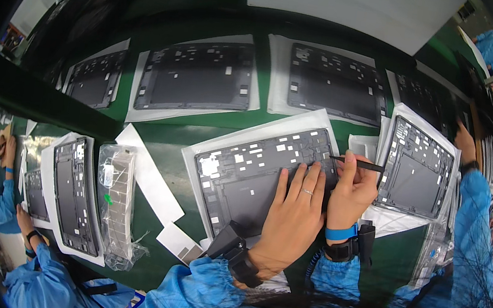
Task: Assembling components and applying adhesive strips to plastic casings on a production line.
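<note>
A dark tablet back cover point(234, 193) with many small white and silver patches lies tilted on white sheeting point(192, 158) in front of me. My left hand point(292, 220) rests flat on its right part, fingers stretched and slightly apart, a ring on one of them. Close beside it, my right hand point(351, 197) pinches black tweezers point(369, 165). Their thin tip points left and reaches the cover's upper right edge; whether it touches I cannot tell. Black straps sit on both wrists, with a blue band on the right one.
More covers on white sheets lie along the green table: one at far left point(163, 76), one at far middle point(332, 81), another at right point(418, 168). A plastic-wrapped tray point(117, 189) and white strips point(152, 175) lie left. Co-workers' blue sleeves point(477, 237) show on both sides.
</note>
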